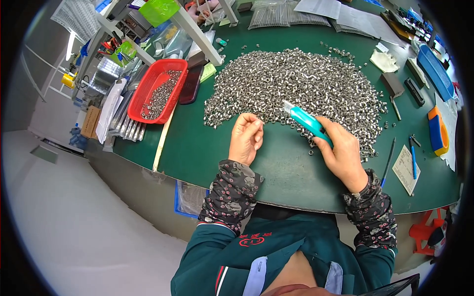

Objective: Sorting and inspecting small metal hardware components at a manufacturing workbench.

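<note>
Green covers the tabletop [286, 185], on which one broad heap of small metal rings [296, 81], far too many to count, spreads in front of the person, with a few loose ones around its edges. There is one teal utility knife [308, 122], gripped in the right hand [341, 150], its tip pointing up and to the left over the near edge of the heap. The left hand [245, 138] is closed, thumb meeting the curled fingers just beside the heap; I cannot tell whether a ring is pinched there. Two pens lie to the right: one dark with a blue end [388, 163], one blue [413, 160] across one tan card [404, 170]. Near them is one yellow-and-blue roll [435, 130]. Of the containers, one red basket [147, 88], left of the heap, holds many small metal pieces [163, 96], and one blue tray [434, 71] lies at the far right.
</note>
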### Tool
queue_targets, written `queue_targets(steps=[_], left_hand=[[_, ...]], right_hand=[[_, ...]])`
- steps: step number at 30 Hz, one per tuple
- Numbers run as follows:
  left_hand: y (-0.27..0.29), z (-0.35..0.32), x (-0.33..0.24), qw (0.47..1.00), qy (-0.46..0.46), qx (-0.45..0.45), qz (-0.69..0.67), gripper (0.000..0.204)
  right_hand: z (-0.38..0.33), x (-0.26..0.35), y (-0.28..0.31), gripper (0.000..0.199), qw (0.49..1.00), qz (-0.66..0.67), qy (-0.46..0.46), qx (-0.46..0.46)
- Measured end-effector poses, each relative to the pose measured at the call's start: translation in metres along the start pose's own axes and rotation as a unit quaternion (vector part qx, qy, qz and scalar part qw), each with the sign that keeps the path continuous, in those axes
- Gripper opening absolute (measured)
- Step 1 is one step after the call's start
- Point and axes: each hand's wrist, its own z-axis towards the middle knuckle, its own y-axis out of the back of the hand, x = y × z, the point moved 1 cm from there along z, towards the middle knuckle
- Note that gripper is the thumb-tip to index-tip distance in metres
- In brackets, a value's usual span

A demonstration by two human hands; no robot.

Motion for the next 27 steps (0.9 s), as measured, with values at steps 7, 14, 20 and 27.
queue_targets(steps=[7, 14, 20, 27], left_hand=[[0.014, 0.004, -0.015, 0.996, -0.050, -0.037, -0.066, 0.011], [0.010, 0.010, -0.031, 0.993, 0.048, -0.068, -0.081, 0.010], [0.018, 0.019, -0.016, 0.890, -0.006, -0.063, 0.452, 0.009], [0.002, 0.021, -0.009, 0.676, -0.075, -0.109, 0.725, 0.016]], right_hand=[[-0.001, 0.001, 0.009, 0.032, 0.999, 0.029, -0.025, -0.023], [-0.006, -0.007, 0.014, 0.033, 0.999, 0.019, -0.019, -0.047], [-0.008, -0.004, 0.011, 0.033, 0.999, 0.026, -0.029, -0.021], [-0.010, -0.005, 0.012, 0.035, 1.000, -0.004, -0.019, -0.006]])
